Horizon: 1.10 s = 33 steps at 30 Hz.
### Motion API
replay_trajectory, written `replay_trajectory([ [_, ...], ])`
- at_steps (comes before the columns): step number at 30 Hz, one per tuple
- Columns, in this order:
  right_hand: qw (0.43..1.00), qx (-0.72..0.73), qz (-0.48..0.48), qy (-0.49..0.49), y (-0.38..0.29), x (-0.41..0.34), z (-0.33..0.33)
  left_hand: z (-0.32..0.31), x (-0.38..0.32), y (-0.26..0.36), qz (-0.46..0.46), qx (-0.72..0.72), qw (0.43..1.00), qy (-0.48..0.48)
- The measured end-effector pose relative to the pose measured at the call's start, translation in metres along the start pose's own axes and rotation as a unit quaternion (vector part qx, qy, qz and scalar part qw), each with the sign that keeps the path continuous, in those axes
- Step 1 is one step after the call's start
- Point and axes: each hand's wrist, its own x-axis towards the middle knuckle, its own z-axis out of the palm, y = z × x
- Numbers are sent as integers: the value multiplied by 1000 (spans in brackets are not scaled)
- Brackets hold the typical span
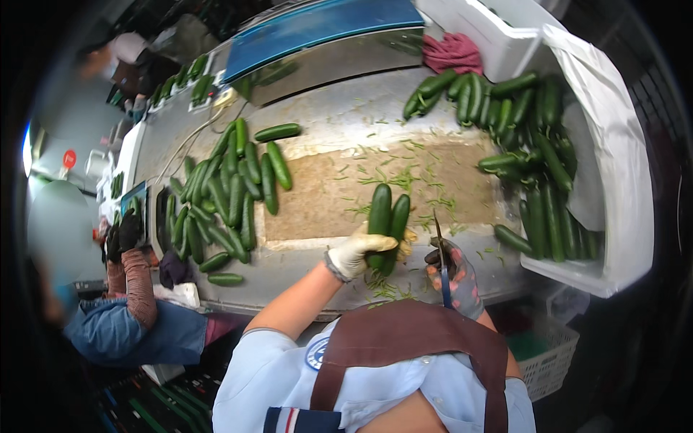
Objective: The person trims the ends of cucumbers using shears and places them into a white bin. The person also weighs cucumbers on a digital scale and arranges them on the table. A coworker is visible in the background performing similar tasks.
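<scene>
My left hand point(352, 252), in a pale glove, is wrapped around two green cucumbers point(380, 208) held upright side by side. My right hand point(460, 279), in a grey glove with pink patches and dark fingertips, grips a narrow pointed cutting tool point(439, 243) with a blue lower part. Its tip points away from me and stands apart from the cucumbers; knife or scissors, I cannot tell. Beyond both hands, thin green trimmings point(409, 178) are scattered over a brown board point(319, 189) set on the metal table point(325, 119).
Many cucumbers point(216, 189) are piled at left. More spill from a white foam box point(590, 279) tipped at right. A blue-topped metal case point(325, 40) and a maroon cloth point(452, 52) stand behind. Left, a co-worker's dark-gloved hands point(129, 231) are near a scale.
</scene>
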Motion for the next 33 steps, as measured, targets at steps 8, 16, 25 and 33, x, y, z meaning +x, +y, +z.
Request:
replay_trajectory([
  [8,912,-368,-166,72,5,-15,-24,-5,-2,9,-53,172,981,-72],
  [16,947,-277,-156,55,3,-16,-16,-2,-2,13,-112,239,962,-73],
  [25,859,-490,-102,107,-2,-2,-32,-18,-7,4,-135,358,923,-33],
  [33,990,-115,-71,50,7,14,-85,-108,-68,100,46,477,760,439],
])
